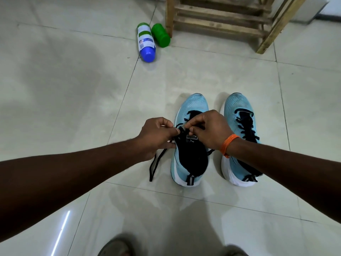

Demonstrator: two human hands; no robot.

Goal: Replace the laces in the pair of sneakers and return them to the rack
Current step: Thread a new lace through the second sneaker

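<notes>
The floor (64, 89) is laid with large pale glossy tiles and thin dark grout lines; a bright streak of light reflects off it near the bottom left corner of the view. Toward the far edge of the floor two bottles lie on their sides, touching: a white bottle (146, 43) with a blue cap and a printed label, and just to its right a green bottle (160, 35). The green one lies against the front leg of a wooden rack (221, 19) made of bare slats, standing farther right. A white wall base shows behind the rack.

The left hand (156, 135) reaches in from the left. Its thumb and forefinger are pressed together on a black lace (156, 161) at the left rim of the left sneaker (193, 104), beside the tongue. The free end of that lace hangs below the hand and trails onto the floor left of the shoe. The left sneaker is light blue with a black tongue and a white sole, toe pointing at the rack.

The right hand (212, 130) sits over the same shoe's upper eyelets, its fingers curled and its thumb tip pinched against the lace just above the tongue label, close to the left hand's fingertips. An orange band (227, 145) circles its wrist.

The right sneaker (238, 106) stands just beside the first, apart from it and parallel, with black lacing crossed up its front; the right forearm crosses over its heel.

At the near edge of the floor, two sandals (118, 246) show partly.
</notes>
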